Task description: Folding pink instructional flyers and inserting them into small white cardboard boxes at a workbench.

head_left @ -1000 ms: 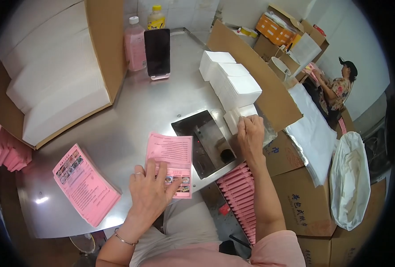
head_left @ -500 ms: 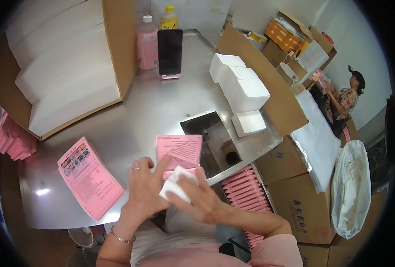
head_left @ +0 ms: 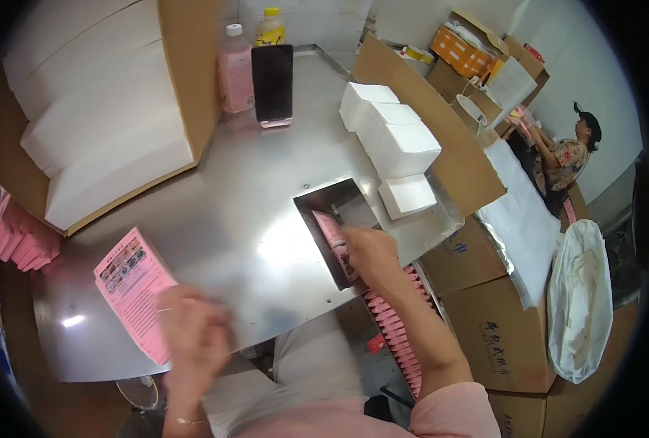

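Observation:
My right hand (head_left: 368,255) rests at the near end of a rectangular slot (head_left: 317,201) in the steel table (head_left: 251,219), closed on a folded pink packet (head_left: 330,228) that lies in the slot. My left hand (head_left: 193,336), blurred by motion, sits at the near right corner of a stack of pink printed leaflets (head_left: 128,281), fingers spread and holding nothing. A small stack of white tissues (head_left: 407,196) lies just right of the slot.
Taller white tissue stacks (head_left: 394,139) stand behind. A phone (head_left: 272,84), a pink bottle (head_left: 235,69) and a yellow-capped bottle (head_left: 269,20) stand at the back. A cardboard box of white sheets (head_left: 83,124) is left. Pink packets (head_left: 397,328) lie below the table. Another person (head_left: 565,157) works far right.
Both hands held a white tissue on a pink leaflet at the table's near edge. Now the right hand has gone to the slot with the pink packet and the left has moved to the leaflet stack.

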Demonstrator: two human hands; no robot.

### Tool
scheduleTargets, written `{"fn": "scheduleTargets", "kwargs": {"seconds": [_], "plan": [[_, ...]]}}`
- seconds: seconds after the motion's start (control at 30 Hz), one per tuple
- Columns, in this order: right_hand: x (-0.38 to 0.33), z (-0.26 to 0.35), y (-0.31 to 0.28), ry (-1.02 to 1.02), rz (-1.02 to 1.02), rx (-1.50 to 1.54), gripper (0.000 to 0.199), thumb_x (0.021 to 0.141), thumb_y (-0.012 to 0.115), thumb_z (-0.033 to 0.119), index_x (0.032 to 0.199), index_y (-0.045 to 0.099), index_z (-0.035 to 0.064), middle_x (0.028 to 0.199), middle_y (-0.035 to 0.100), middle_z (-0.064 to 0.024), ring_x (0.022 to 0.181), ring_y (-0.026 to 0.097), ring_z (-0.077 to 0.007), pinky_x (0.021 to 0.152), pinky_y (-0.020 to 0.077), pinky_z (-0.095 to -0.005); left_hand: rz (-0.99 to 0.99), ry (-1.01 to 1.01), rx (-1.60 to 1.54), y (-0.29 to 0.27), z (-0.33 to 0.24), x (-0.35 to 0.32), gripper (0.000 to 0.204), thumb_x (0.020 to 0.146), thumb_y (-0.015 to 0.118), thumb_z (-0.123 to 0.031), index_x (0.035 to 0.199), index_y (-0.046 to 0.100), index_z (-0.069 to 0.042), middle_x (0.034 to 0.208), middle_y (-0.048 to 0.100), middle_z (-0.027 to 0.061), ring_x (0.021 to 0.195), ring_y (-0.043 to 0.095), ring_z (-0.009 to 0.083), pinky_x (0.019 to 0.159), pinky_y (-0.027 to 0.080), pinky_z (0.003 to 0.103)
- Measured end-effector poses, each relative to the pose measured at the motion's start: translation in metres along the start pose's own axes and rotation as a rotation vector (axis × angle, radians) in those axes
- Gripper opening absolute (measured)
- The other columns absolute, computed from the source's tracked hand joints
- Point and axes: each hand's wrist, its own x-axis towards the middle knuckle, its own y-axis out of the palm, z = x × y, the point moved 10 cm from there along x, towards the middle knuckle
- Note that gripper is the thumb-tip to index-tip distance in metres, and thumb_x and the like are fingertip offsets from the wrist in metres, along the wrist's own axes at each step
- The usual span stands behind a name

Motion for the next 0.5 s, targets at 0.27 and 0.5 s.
{"fn": "scheduleTargets", "kwargs": {"seconds": [0.27, 0.5], "plan": [[0.0, -0.065, -0.081, 0.075, -0.648, -0.4, 0.013, 0.088, 0.067, 0.015, 0.091, 0.068, 0.003, 0.09, 0.059, -0.012, 0.089, 0.056, -0.0313, 0.079, 0.0443, -0.0464, 0.076, -0.295, 0.489, -0.049, 0.085, -0.015, 0.017, 0.084, 0.063, -0.006, 0.1, 0.058, -0.004, 0.098, 0.056, 0.0155, 0.097, 0.053, 0.0361, 0.1, 0.036, 0.052], [-0.004, -0.068, -0.085, 0.041, -0.644, -0.176, 0.013, 0.089, 0.066, 0.012, 0.084, 0.068, 0.0008, 0.085, 0.058, -0.0125, 0.086, 0.055, -0.0313, 0.076, 0.0446, -0.0441, 0.222, 0.158, -0.037, 0.072, -0.028, 0.018, 0.014, 0.083, 0.066, -0.011, 0.095, 0.059, -0.007, 0.094, 0.056, 0.0136, 0.093, 0.053, 0.0341, 0.086, 0.039, 0.045]]}}
